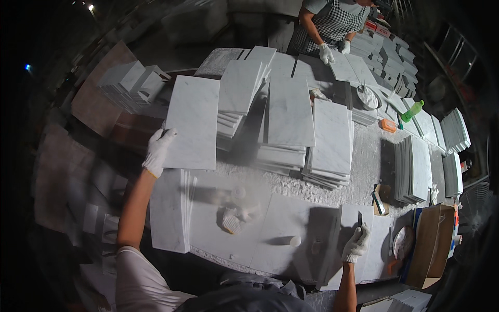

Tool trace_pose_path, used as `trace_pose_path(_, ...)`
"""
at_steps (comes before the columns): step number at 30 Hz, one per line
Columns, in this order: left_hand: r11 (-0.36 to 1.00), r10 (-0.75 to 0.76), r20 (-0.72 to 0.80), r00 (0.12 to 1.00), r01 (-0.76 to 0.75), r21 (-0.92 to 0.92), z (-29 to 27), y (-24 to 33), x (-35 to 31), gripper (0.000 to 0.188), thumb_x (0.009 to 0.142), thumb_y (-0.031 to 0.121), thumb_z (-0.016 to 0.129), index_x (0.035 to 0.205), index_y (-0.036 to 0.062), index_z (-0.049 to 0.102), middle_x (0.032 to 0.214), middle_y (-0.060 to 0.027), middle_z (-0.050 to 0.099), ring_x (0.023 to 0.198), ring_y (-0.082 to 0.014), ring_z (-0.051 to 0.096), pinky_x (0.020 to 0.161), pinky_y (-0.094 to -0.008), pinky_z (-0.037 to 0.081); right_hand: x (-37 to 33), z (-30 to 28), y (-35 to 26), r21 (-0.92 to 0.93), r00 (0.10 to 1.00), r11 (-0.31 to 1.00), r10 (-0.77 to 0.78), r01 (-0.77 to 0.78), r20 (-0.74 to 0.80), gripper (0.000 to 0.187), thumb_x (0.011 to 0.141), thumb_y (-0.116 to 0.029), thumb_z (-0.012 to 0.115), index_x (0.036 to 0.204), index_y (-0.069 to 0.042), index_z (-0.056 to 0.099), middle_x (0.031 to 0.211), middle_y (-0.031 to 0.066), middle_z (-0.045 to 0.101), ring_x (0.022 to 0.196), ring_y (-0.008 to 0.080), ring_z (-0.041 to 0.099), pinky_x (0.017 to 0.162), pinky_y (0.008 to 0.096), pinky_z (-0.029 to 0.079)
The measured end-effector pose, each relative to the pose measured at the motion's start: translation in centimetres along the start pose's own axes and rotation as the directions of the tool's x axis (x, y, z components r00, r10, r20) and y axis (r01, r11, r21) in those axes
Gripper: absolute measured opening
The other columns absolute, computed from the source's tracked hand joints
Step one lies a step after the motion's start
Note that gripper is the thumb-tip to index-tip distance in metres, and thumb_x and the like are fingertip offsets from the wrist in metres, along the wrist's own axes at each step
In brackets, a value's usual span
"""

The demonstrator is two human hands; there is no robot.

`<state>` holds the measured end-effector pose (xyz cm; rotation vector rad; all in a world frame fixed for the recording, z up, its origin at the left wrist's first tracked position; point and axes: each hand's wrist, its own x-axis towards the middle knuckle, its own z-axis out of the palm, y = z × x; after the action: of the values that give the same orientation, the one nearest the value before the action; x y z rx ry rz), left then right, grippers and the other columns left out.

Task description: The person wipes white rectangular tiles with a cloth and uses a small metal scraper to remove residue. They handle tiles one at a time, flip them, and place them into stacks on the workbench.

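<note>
Along the left of the desk [366, 161]: one grey-veined marbled tile [193, 122], which was held at its left edge by the white-gloved left grip [161, 151], closed on it, beside upright-leaning tile stacks [288, 112]. Lower right: white-gloved right grip [356, 243], which was closed around a slim dark tool [360, 217]. Between the two lay a crumpled glove [231, 222]. Also present were a green bottle [413, 111], a cardboard box [437, 239] and, opposite, a co-worker [332, 28] in a checked apron.
</note>
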<state>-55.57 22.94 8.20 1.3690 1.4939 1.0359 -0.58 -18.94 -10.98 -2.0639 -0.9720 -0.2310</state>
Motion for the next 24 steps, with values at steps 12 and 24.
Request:
trace_pose_path(12,0.980,-0.023,0.134,0.991,0.049,-0.194,10.6,-1.3,16.2,0.025,0.093,0.033,0.079,0.095,0.0094,0.070,0.087,0.0071,0.063,0.083,-0.0040,0.054,0.075,-0.0232,0.044,0.3,0.2,-1.1,-0.160,1.000,0.987,-0.013,0.012,-0.008,0.020,0.106,-0.015,0.055,0.115,0.001,0.064,0.119,0.0217,0.069,0.113,0.0378,0.067,0.099,0.0440,0.052)
trace_pose_path(24,0.998,0.048,0.222,0.974,-0.038,-0.049,15.5,-2.3,24.6,0.047,0.095,0.034,0.073,0.124,-0.0024,0.070,0.107,-0.0027,0.070,0.097,-0.0109,0.059,0.087,-0.0287,0.048,1.7,1.1,-4.3,-0.327,0.988,0.937,-0.146,0.121,-0.055,0.023,0.098,-0.018,0.065,0.115,-0.002,0.066,0.102,0.0150,0.067,0.095,0.0313,0.065,0.089,0.0421,0.053)
